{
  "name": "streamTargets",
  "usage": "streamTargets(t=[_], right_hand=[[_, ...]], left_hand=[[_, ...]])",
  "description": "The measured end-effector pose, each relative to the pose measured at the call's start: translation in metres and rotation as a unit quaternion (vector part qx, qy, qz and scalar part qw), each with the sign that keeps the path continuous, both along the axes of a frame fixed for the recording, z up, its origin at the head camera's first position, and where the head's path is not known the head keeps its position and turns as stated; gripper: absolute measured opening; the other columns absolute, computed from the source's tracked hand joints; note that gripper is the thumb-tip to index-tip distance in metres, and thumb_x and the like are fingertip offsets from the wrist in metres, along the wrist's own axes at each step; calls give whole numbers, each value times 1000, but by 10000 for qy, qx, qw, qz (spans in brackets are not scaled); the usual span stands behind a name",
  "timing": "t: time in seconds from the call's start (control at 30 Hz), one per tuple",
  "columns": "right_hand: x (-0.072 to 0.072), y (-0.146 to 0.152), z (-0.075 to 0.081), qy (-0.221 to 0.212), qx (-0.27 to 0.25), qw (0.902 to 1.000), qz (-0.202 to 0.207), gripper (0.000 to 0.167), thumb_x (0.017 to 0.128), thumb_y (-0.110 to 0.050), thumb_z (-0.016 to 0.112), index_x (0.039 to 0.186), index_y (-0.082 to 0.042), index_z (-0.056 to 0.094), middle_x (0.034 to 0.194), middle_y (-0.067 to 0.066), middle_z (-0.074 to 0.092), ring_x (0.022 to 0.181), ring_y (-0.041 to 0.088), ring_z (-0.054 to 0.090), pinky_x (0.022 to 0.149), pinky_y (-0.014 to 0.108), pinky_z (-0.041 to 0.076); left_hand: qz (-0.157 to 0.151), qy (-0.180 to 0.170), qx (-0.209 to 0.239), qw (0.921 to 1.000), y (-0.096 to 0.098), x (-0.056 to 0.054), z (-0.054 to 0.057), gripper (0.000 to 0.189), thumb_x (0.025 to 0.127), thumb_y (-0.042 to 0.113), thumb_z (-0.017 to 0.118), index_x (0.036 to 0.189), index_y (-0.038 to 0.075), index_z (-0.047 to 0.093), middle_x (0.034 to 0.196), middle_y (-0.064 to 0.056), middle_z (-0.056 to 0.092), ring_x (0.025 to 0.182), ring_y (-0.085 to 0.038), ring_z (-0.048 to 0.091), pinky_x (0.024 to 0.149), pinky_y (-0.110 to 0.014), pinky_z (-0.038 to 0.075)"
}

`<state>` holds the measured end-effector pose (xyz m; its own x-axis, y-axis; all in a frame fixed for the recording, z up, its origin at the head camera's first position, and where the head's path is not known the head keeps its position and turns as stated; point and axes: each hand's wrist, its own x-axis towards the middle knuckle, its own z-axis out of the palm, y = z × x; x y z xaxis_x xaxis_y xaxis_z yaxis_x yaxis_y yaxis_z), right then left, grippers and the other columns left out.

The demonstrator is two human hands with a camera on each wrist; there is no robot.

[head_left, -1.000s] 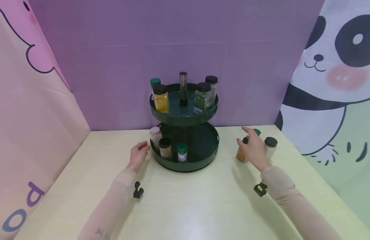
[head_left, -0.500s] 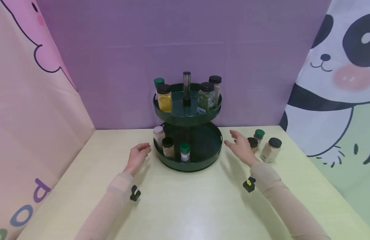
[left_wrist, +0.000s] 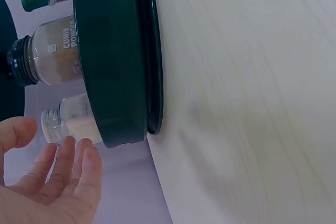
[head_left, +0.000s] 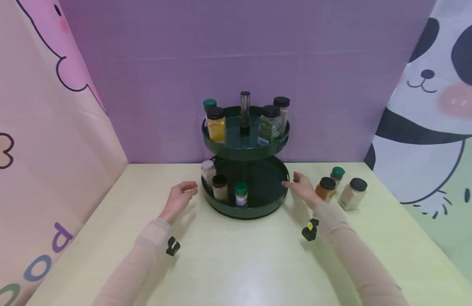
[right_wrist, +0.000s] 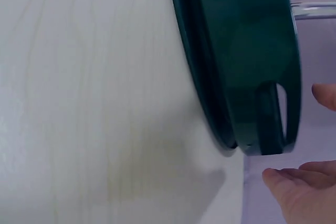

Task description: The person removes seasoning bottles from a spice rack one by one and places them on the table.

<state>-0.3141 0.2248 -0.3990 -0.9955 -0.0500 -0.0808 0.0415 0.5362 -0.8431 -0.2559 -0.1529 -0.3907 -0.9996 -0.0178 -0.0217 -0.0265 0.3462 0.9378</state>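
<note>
A dark green two-tier turntable rack [head_left: 259, 211] stands on the table, with spice jars on both tiers. My left hand [head_left: 179, 199] is just left of the lower tier, fingers loosely bent and holding nothing. In the left wrist view its fingertips are close to a clear jar [left_wrist: 79, 121] with a pale lid, beside a cumin powder jar [left_wrist: 55, 51]. My right hand [head_left: 302, 190] is at the lower tier's right edge. In the right wrist view, thumb and fingers spread either side of the rim near its slotted handle hole [right_wrist: 281, 111], gripping nothing.
Right of my right hand stand an orange-brown spice jar [head_left: 325, 193], a green-capped jar [head_left: 337, 174] and a black-capped pale jar [head_left: 352, 195]. The upper tier [head_left: 240, 154] carries several jars around a metal post [head_left: 245, 110]. A purple backdrop [head_left: 163, 106] rises behind the table.
My right hand has moved left from above the jars at the right to the lower tier's edge, uncovering those jars. My left hand stays beside the rack. The head view has shifted slightly left.
</note>
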Motion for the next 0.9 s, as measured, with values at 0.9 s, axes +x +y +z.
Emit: streamTargets(t=[0.9], right_hand=[[-8, -5, -23, -455, -757, 9959, 172, 65, 91, -11, 45, 143, 7, 12, 149, 26, 17, 137, 36, 20, 112, 46, 22]], left_hand=[[-221, 282, -21, 9994, -1, -7, 6, 43, 92, 13, 50, 132, 0, 43, 135, -19, 46, 121, -33, 48, 103, -44, 38]])
